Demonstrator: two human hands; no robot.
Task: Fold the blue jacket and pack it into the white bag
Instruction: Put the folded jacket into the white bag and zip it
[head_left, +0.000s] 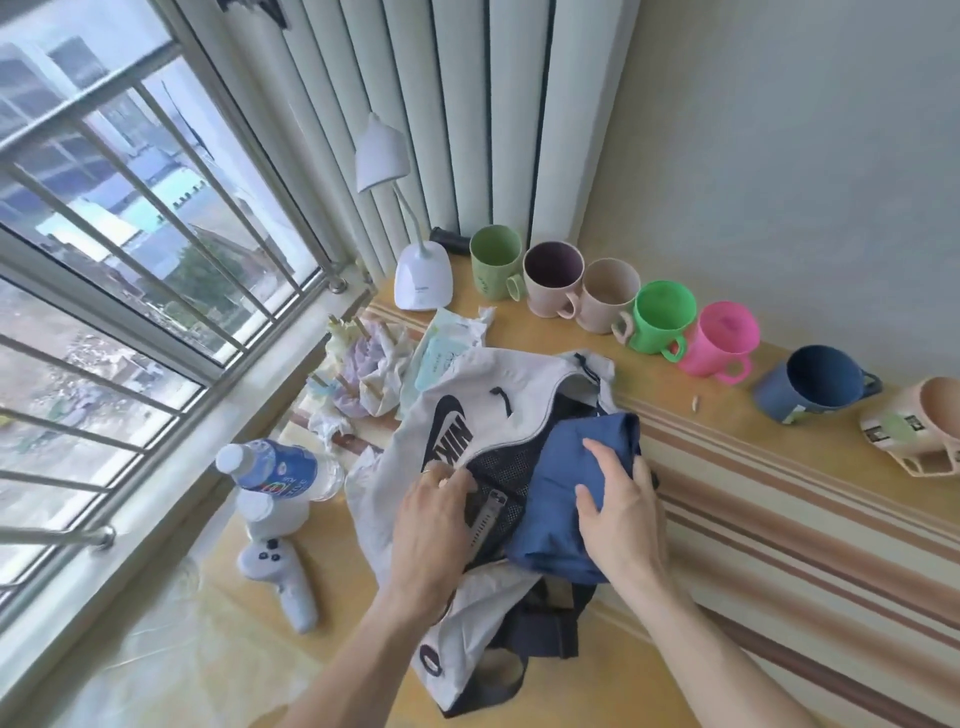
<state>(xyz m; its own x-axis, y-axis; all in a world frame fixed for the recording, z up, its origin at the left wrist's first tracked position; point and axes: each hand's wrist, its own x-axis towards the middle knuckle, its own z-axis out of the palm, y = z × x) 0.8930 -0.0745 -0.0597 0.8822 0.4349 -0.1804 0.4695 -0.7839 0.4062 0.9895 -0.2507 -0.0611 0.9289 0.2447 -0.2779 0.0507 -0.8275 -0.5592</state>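
The white bag (457, 384) with a dark logo lies on the yellow table, its zipper mouth open and black mesh lining showing. The blue jacket (561, 499), folded into a compact bundle, sits partly inside that opening, its far end tucked under the bag's rim. My left hand (434, 525) grips the near edge of the bag's opening beside the zipper. My right hand (618, 504) lies on top of the jacket bundle with fingers curled over its right side.
A row of several coloured mugs (662, 317) lines the wall side. A white desk lamp (421, 275), a wipes pack (447, 348), crumpled cloth (369, 374), a water bottle (280, 470) and a white controller (280, 577) lie left of the bag, near the window.
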